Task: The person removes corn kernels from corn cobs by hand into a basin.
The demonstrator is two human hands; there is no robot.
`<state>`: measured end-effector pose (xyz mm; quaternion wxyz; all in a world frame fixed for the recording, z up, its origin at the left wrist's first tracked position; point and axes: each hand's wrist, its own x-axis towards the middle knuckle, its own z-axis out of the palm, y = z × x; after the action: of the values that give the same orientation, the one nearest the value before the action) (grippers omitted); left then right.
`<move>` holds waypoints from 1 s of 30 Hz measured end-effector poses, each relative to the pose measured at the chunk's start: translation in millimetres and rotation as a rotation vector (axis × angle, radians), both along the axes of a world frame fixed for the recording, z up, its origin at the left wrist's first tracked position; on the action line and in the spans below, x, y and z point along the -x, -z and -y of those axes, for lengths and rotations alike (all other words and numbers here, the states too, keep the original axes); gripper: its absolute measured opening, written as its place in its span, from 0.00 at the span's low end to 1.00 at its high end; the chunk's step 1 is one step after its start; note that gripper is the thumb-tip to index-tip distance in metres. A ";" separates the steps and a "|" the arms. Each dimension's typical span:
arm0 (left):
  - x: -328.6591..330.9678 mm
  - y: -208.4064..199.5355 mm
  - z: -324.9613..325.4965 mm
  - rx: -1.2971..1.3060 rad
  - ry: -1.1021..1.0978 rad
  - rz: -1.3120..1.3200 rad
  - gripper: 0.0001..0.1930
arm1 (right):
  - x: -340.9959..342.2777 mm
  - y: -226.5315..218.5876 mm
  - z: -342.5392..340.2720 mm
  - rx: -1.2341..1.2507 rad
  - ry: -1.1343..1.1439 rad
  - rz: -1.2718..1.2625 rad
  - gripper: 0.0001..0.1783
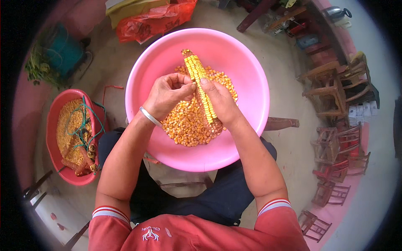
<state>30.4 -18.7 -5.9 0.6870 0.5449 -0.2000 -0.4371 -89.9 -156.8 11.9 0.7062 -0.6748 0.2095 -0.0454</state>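
Over the person's lap sits a big pink basin [251, 75], round and wide, with a heap of loose yellow corn kernels [186, 125] lying in its lower middle. Left of it on the floor stands a smaller red basin [53, 109] holding more kernels, some bare reddish cobs [83, 161] and a tangle of green cord [86, 123]. Beyond the pink basin lies a red plastic bag [155, 21], and small wooden stools [335, 90] crowd the right side. Above the kernel heap, the right hand [222, 102] wraps its fingers around a half-stripped corn cob [200, 81], held lengthwise with its tip pointing away, the thumb lying on the kernel rows. The left hand [167, 94], a silver bangle [150, 116] on its wrist, is curled, its thumb and bent fingers pressing against the cob's left side, just touching the right thumb.
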 end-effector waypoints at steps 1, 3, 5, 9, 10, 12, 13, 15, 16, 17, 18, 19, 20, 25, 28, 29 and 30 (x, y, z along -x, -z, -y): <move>0.3 -1.3 -1.8 -0.001 -0.002 -0.003 0.09 | -0.7 0.1 0.6 -0.020 -0.001 -0.007 0.24; 1.2 -6.9 -4.4 -0.028 0.071 0.031 0.10 | -0.1 -2.1 3.8 -0.037 0.002 -0.019 0.23; -1.9 -19.2 -17.6 -0.109 0.199 0.200 0.09 | 0.8 -7.2 6.9 0.045 0.066 -0.024 0.23; -6.9 -12.2 -18.8 -0.131 0.181 0.181 0.11 | -1.4 -2.5 8.7 0.267 0.079 0.045 0.24; -6.5 -12.7 -15.9 -0.071 0.078 0.015 0.12 | -1.4 -3.2 5.0 0.195 0.056 0.047 0.25; -5.4 -11.1 -11.1 -0.088 0.028 -0.060 0.14 | -1.3 -2.7 1.6 0.122 0.031 0.048 0.26; -5.9 -8.0 -9.7 -0.081 0.017 -0.110 0.13 | -1.2 -0.2 1.5 0.179 0.003 0.025 0.28; -7.2 -3.1 -6.4 -0.091 0.003 -0.165 0.12 | -1.1 1.2 -0.1 0.276 -0.014 0.021 0.31; -5.9 -2.9 -6.0 -0.092 0.002 -0.166 0.12 | -1.2 1.4 0.2 0.274 -0.015 0.019 0.31; -3.0 -5.4 -3.6 -0.062 -0.028 -0.189 0.13 | -0.9 1.8 1.5 0.297 -0.012 0.028 0.31; -0.8 -6.4 -2.2 -0.032 -0.057 -0.212 0.13 | -0.4 2.2 2.6 0.319 -0.008 0.037 0.31; 0.4 -5.3 -1.7 -0.033 -0.056 -0.216 0.13 | 0.6 2.8 3.2 0.319 -0.008 0.033 0.31; 0.9 -4.3 -1.3 -0.025 -0.056 -0.196 0.12 | 1.3 3.2 3.7 0.304 -0.009 0.019 0.30; -2.0 -2.7 -3.3 -0.032 -0.005 -0.089 0.10 | 0.2 6.0 4.2 0.124 0.004 0.052 0.29; -9.3 -9.5 -12.6 0.033 0.143 -0.014 0.10 | 0.9 -1.5 8.5 -0.057 -0.066 -0.002 0.27; -9.8 -15.5 -17.0 -0.046 0.245 0.071 0.11 | 1.6 -5.8 8.7 0.020 -0.034 -0.008 0.26; -10.4 -18.7 -21.0 -0.125 0.346 0.156 0.11 | 2.1 -7.6 8.9 0.097 -0.002 -0.014 0.26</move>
<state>40.8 2.3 12.8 0.5490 0.5760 -0.3159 -0.5167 -92.1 -165.7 19.5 0.6711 -0.7088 0.2114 -0.0501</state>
